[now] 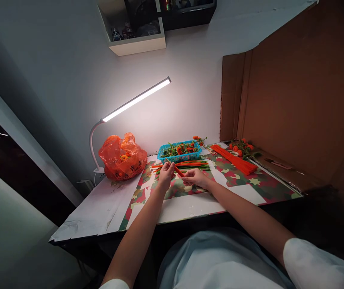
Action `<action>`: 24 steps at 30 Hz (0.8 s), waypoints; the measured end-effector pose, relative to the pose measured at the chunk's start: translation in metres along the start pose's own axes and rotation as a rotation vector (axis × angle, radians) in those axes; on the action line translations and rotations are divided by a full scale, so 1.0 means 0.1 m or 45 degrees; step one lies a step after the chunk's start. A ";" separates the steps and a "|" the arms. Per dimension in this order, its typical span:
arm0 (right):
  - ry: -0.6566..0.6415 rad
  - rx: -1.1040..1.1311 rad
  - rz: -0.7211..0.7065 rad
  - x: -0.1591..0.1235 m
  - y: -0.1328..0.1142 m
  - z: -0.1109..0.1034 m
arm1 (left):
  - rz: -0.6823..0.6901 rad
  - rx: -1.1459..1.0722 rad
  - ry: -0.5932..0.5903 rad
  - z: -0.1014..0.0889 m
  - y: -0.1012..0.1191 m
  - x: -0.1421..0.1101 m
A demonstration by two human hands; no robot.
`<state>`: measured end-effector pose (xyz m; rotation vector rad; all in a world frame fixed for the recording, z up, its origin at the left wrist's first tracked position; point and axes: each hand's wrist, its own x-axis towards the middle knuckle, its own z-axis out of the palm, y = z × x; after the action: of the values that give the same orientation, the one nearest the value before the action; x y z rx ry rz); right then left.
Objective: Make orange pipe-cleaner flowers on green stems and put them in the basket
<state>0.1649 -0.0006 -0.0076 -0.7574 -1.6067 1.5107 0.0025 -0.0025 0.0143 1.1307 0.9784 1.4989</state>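
Above the near-middle of the table, my left hand point(167, 173) and my right hand point(195, 178) pinch the two ends of a short orange strip point(178, 171), which looks like pipe cleaner. It slants down from left to right. A thin pale tip pokes out above my left fingers. Just behind my hands lies a row of green and orange pipe cleaner stems point(200, 165). Beyond them stands a blue plastic basket point(160, 155), filled with orange flowers on green stems.
A thick bundle of orange pipe cleaners point(235, 160) lies on the right, with more orange flowers point(240, 149) behind it. At left sit an orange plastic bag point(130, 166) and a lit desk lamp point(136, 100). Cardboard point(292, 96) walls the right side.
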 end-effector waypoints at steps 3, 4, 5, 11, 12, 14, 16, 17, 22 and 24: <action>0.002 -0.018 -0.008 0.00 0.00 -0.01 | -0.002 -0.009 -0.014 -0.01 -0.02 0.02; 0.000 -0.021 -0.010 0.00 0.00 -0.01 | -0.003 -0.012 -0.016 -0.01 -0.02 0.02; -0.002 -0.024 -0.013 0.00 0.00 -0.01 | -0.002 -0.014 -0.015 -0.01 -0.02 0.02; -0.013 -0.024 -0.022 0.00 0.00 -0.01 | -0.015 0.019 0.021 -0.01 -0.02 0.02; -0.014 -0.020 -0.022 0.00 0.01 -0.01 | -0.019 0.022 0.029 -0.01 -0.02 0.02; -0.016 -0.019 -0.027 0.00 0.01 -0.01 | -0.022 0.020 0.036 -0.02 -0.03 0.02; -0.014 -0.025 -0.031 0.00 0.01 -0.01 | -0.023 0.016 0.035 -0.02 -0.03 0.03; -0.011 -0.028 -0.033 0.00 0.01 -0.01 | -0.024 0.015 0.037 -0.02 -0.03 0.03; 0.008 -0.026 -0.051 0.02 0.04 -0.02 | -0.017 -0.005 0.026 -0.02 -0.05 0.03; 0.011 -0.018 -0.055 0.03 0.06 -0.02 | -0.002 -0.032 0.025 -0.01 -0.06 0.03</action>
<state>0.1644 0.0041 -0.0134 -0.7317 -1.6185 1.4648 0.0027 0.0014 0.0091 1.0995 0.9710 1.5195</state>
